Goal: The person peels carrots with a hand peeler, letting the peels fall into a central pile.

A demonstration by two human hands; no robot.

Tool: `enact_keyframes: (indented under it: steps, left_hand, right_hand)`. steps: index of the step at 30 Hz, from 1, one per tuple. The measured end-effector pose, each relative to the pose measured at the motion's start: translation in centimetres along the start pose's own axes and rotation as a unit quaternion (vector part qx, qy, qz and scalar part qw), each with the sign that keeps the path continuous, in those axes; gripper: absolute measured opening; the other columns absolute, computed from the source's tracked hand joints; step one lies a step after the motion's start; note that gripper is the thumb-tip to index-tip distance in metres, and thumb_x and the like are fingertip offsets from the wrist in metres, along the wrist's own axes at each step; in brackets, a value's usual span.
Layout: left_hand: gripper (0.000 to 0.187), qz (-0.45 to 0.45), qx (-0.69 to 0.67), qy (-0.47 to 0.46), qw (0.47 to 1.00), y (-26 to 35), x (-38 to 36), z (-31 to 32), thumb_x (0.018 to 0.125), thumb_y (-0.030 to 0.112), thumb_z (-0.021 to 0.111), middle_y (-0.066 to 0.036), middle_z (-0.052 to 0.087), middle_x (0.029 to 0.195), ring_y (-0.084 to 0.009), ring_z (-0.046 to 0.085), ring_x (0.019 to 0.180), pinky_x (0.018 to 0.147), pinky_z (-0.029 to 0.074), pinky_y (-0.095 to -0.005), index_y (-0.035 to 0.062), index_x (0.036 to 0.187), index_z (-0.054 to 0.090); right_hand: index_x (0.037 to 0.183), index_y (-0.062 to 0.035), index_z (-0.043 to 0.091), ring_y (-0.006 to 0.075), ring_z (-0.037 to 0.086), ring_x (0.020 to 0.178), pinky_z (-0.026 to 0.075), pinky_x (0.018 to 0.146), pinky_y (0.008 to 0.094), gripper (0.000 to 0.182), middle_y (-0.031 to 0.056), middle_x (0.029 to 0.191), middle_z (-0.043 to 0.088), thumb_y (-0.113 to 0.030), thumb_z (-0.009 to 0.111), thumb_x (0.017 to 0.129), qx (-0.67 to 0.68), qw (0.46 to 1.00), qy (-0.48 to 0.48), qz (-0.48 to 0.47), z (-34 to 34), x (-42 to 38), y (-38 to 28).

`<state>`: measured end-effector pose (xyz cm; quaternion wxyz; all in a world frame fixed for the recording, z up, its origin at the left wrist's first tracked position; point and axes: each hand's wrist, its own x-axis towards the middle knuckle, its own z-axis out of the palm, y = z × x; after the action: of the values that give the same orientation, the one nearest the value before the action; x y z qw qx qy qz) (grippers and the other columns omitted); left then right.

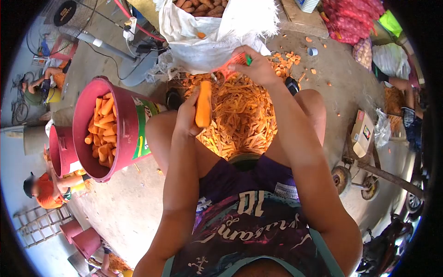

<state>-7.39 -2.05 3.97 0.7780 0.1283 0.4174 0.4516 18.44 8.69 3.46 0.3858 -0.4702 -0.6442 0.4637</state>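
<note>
My left hand (186, 115) is wrapped round a peeled orange carrot (203, 105), held upright above my lap. A red vegetable peeler (229, 67) with a green part is gripped in my right hand (256, 68), a little above and to the right of the carrot. The peeler is apart from the carrot, and its blade is blurred. Below both hands, a large heap of orange carrot peelings (244, 111) lies between my knees. A white sack (184, 32) with unpeeled carrots (200, 6) in its mouth stands just ahead.
At my left stands a red bucket (79, 138) of peeled carrots (105, 127), with another red tub (55, 145) behind it. A fan (64, 13) is at upper left. Red net sacks (353, 18) and a wheeled cart (353, 173) are on the right. Other people (48, 191) sit at the sides.
</note>
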Motion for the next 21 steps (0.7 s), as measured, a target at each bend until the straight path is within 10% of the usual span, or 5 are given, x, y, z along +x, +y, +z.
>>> enact_keyframes:
  steps: [5,7,17,21]
  left_hand:
    - [0.041,0.021,-0.045,-0.049,0.998,0.3,2.4,-1.5,0.114,0.044,0.047,-0.005,0.068,0.108,-0.0208,0.070,0.086,0.071,0.062,-0.0385,0.0121,0.137,0.057]
    - [0.043,0.034,-0.060,0.067,0.995,0.4,0.9,2.5,0.114,0.042,0.046,-0.005,0.069,0.116,-0.0217,0.072,0.090,0.078,0.063,-0.0367,0.0113,0.143,0.055]
    - [0.039,-0.006,0.080,-0.031,0.996,0.2,-1.1,1.5,0.115,0.036,0.048,-0.006,0.069,0.110,-0.0159,0.069,0.084,0.071,0.061,-0.0308,0.0090,0.141,0.060]
    - [0.043,0.002,0.058,0.014,0.998,-0.2,0.8,-1.0,0.114,0.042,0.048,-0.009,0.070,0.112,-0.0204,0.070,0.083,0.068,0.061,-0.0337,0.0081,0.138,0.059]
  right_hand:
    - [0.119,-0.0106,0.070,0.0152,0.067,0.111,0.052,0.103,0.0352,0.038,0.0008,0.116,0.073,-0.020,0.088,0.087,-0.045,0.988,-0.143,-0.048,3.3,-2.9,-4.6]
    - [0.119,-0.0104,0.070,0.0169,0.067,0.113,0.052,0.104,0.0351,0.041,0.0020,0.117,0.073,-0.022,0.090,0.085,-0.067,0.983,-0.165,-0.047,3.6,-2.9,-4.2]
    - [0.126,-0.0078,0.068,0.0228,0.073,0.099,0.058,0.094,0.0346,0.046,0.0103,0.114,0.076,-0.025,0.089,0.088,-0.072,0.993,0.061,0.064,-1.0,0.6,0.7]
    - [0.129,-0.0082,0.068,0.0233,0.074,0.104,0.058,0.095,0.0383,0.054,0.0119,0.121,0.076,-0.030,0.090,0.085,-0.086,0.996,0.001,0.033,0.2,-0.9,-2.6]
